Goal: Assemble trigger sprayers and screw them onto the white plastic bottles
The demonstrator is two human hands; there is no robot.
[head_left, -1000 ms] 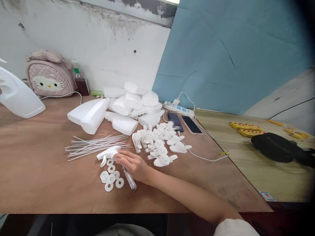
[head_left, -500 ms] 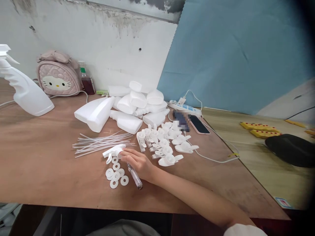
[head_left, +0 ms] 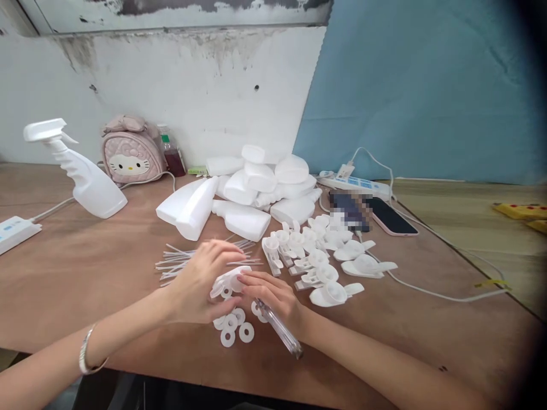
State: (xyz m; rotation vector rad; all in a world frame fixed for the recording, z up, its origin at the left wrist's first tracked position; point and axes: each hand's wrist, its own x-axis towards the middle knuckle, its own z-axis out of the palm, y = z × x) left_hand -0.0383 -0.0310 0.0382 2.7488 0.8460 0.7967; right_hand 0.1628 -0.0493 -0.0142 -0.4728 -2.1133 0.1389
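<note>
My right hand point(head_left: 277, 302) grips a white trigger spray head point(head_left: 228, 280) at the fingertips. Tucked in the same hand is a slim tool with a clear handle point(head_left: 282, 330) pointing down to the right; its other end is hidden. My left hand point(head_left: 203, 285) curves around the spray head's left side, thumb and fingers apart; whether it touches cannot be made out. Beneath both hands lie several white ring washers point(head_left: 247, 332). Thin white tubes point(head_left: 171, 263) are partly covered by my left hand. More spray heads point(head_left: 327, 276) lie in a group to the right.
White empty-looking bottles point(head_left: 241, 219) are piled behind the tubes. An assembled spray bottle point(head_left: 96, 188) stands at left near a pink bag point(head_left: 130, 151) and a dark-liquid bottle point(head_left: 173, 159). Phones point(head_left: 391, 216), a power strip point(head_left: 359, 185) and a cable point(head_left: 440, 296) lie at right.
My left hand has come into view from the left and reached the spray head. My right hand still holds the spray head and tool. The camera view has shifted.
</note>
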